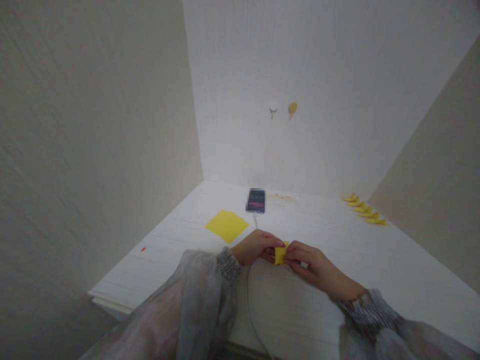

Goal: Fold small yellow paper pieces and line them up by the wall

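Yellow paper, one small folded piece (280, 254) just below and right of the frame's centre, is pinched from both sides by the left hand (258, 246) and the right hand (309, 259), probably to keep it steady. One flat yellow pile (227, 226) lies left of centre, presumably for easy reach, while at least five folded yellow shapes (373, 218) overlap in a row at right, likely to save room; two hooks (273, 106) hang upper centre, above one pixelated device (256, 201).

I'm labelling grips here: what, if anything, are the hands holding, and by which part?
A small yellow paper piece: the left hand holds its left side, the right hand its right edge.
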The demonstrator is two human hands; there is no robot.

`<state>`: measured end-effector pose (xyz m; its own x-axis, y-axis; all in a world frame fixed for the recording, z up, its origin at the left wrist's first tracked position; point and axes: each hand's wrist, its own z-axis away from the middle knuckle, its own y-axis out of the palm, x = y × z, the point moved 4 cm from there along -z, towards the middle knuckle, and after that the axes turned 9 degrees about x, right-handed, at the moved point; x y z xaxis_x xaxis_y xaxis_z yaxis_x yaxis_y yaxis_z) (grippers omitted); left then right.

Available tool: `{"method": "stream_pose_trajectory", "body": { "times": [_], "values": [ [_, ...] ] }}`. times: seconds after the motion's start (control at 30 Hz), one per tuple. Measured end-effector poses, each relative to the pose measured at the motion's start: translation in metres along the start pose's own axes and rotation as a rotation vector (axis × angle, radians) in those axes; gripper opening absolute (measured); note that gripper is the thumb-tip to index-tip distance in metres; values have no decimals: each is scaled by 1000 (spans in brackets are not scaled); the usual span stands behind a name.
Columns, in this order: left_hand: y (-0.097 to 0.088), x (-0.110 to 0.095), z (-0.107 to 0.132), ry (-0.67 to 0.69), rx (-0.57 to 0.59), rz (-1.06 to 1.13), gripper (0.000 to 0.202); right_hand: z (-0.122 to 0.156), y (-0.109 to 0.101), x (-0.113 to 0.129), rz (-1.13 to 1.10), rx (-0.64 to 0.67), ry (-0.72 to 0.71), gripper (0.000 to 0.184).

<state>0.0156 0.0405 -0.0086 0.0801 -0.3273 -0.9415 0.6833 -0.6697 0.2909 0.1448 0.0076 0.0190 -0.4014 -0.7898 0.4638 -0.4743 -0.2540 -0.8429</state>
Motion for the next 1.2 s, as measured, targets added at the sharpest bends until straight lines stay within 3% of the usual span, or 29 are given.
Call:
{"method": "stream_pose_trajectory", "body": {
  "times": [0.33, 0.5, 0.83, 1.2],
  "values": [
    [2, 0, 0, 36, 49, 19, 21, 3, -1, 2, 270, -12, 135, 19],
    [-1, 1, -3, 48, 9, 41, 24, 3, 1, 0, 308, -35, 103, 19],
    [1, -3, -4, 65, -66, 6, 41, 1, -2, 2, 174, -75, 150, 21],
    [1, -2, -5, 156, -59, 4, 34, 4, -7, -2, 60, -218, 264, 17]
  ]
}}
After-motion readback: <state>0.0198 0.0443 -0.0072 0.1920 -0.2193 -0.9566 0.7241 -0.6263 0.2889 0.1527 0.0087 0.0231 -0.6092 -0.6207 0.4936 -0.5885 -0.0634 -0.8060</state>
